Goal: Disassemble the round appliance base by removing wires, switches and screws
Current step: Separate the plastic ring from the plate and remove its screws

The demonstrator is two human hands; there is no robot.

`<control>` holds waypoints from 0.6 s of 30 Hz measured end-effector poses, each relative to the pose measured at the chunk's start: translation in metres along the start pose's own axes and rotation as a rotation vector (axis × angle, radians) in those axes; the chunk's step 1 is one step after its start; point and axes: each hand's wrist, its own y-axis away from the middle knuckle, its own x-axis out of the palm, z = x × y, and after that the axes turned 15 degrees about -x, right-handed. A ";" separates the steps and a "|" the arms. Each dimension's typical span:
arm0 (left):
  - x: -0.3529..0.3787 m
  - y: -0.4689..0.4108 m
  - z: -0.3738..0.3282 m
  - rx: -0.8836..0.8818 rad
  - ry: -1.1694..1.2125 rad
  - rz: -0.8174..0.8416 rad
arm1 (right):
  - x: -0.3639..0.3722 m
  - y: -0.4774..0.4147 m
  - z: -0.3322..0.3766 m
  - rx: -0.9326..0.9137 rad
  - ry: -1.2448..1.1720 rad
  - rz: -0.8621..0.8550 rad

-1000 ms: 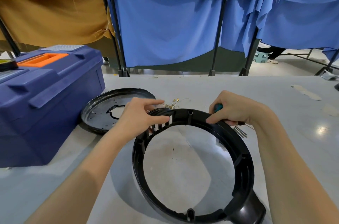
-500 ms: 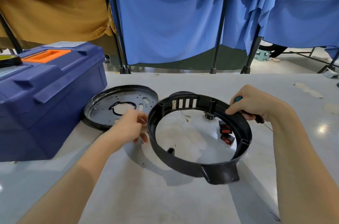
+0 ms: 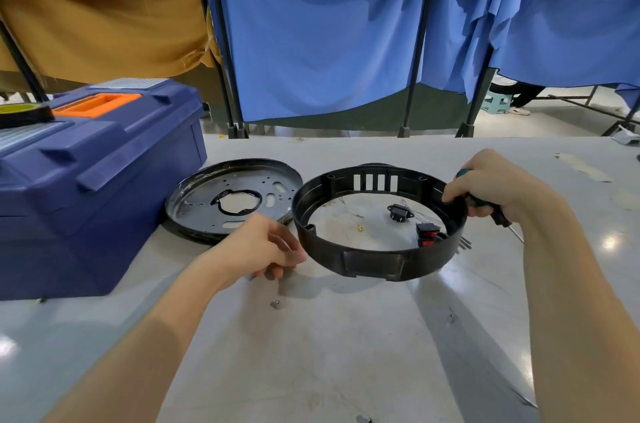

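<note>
Both forearms are cut off by the lower edge of the frame. A grey, scuffed desk with glare patches is seen beneath them, and a small loose screw lies at lower centre. Just above it, the left hand is held with fingers loosely curled and nothing seen in them; whether it touches the round base beside it cannot be told. The base, a black plastic ring, is set flat at the centre of the frame. Through its open middle the desk is seen, with a black socket, red switches partly hidden by the ring's wall, and thin wires that are hard to make out. At centre right the right hand is clamped on a screwdriver with a teal handle, mostly hidden by the fist, while its fingertips are laid over the ring's rim. A perforated metal plate lies left of the ring, its near edge covered by the left hand. A blue toolbox is cut off at the left edge, with a tape roll on top. Blue curtains and an ochre cloth are hung on black frames behind, and a pale stool is glimpsed at upper right
</note>
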 end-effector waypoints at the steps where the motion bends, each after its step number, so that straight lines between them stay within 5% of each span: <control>1: 0.000 0.001 0.001 0.014 -0.020 0.003 | 0.000 0.001 0.001 0.000 -0.005 -0.015; 11: -0.013 0.025 0.000 0.010 -0.261 0.204 | 0.009 0.016 0.008 0.008 -0.004 -0.064; 18: -0.011 0.033 -0.004 0.046 -0.469 0.170 | 0.011 0.024 0.008 0.022 -0.021 -0.083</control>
